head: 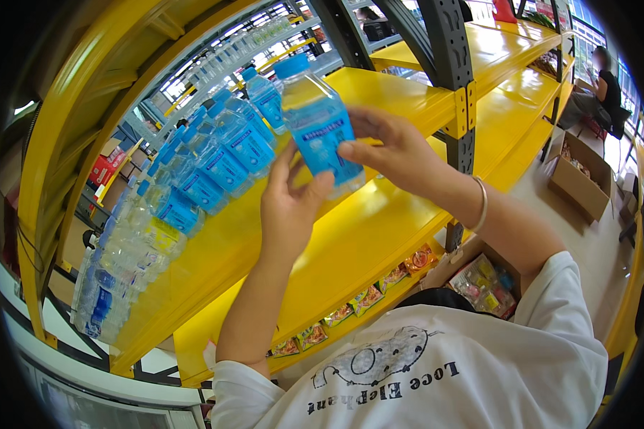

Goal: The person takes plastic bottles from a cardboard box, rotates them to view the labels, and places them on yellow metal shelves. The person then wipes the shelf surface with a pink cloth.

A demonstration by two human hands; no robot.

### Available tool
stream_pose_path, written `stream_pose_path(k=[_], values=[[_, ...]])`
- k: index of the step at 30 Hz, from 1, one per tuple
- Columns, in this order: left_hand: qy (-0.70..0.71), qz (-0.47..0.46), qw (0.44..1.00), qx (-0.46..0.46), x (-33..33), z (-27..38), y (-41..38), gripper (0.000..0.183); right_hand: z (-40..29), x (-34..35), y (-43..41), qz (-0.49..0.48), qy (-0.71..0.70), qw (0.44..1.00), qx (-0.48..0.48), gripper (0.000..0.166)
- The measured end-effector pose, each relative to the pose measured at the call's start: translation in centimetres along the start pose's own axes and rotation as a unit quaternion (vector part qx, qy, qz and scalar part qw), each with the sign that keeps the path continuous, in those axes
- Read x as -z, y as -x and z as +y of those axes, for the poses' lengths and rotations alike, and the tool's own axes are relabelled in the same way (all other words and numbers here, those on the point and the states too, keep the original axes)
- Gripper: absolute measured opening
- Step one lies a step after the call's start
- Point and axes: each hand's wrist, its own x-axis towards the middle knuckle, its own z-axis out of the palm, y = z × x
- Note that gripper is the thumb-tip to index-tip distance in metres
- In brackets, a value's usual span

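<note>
A clear plastic bottle [322, 120] with a blue cap and a blue label hangs in the air over a yellow metal shelf [236, 236]. My right hand [389, 145] grips it from the right, thumb across the label. At its lower left side is my left hand [295, 201], fingers behind the bottle and thumb at its base. Rows of similar blue-capped bottles [220, 166] stand upright on the shelf to the left of my hands. Further left on that shelf are clear bottles with yellow labels [163, 236] and others with dark blue labels [99, 305].
A dark perforated upright post [453, 75] stands to the right of my hands. Bagged snacks [365, 300] lie on the lowest shelf. An open cardboard box with packages [483, 284] is by my right side; another box [579, 177] stands on the floor. A person [601, 91] sits farther right.
</note>
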Motion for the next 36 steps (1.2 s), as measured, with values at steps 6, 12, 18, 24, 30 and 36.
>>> stream_pose_path(k=[6,12,18,24,30,36], values=[[-0.082,-0.030,0.979,0.185,2.6,-2.2,-5.2,0.041,4.9,-0.2,-5.8,-0.044,-0.013,0.997,-0.062,0.047],[0.030,0.029,0.973,0.226,2.7,-5.0,-5.4,0.039,6.5,-0.1,-8.6,-0.078,0.067,0.985,-0.142,0.049],[0.054,0.031,0.955,0.292,2.5,-5.9,-8.1,0.042,10.6,-0.9,-12.9,-0.084,0.130,0.978,-0.141,0.050],[0.026,0.110,0.954,0.277,1.9,-8.8,-9.6,0.051,12.4,-1.5,-14.8,-0.085,0.094,0.980,-0.152,0.052],[0.103,0.090,0.952,0.274,2.1,-8.3,-9.6,0.048,14.3,-1.7,-15.4,-0.069,0.092,0.985,-0.126,0.058],[0.090,0.104,0.957,0.255,1.7,-8.2,-9.3,0.046,14.3,-1.7,-15.0,-0.073,0.123,0.986,-0.090,0.052]])
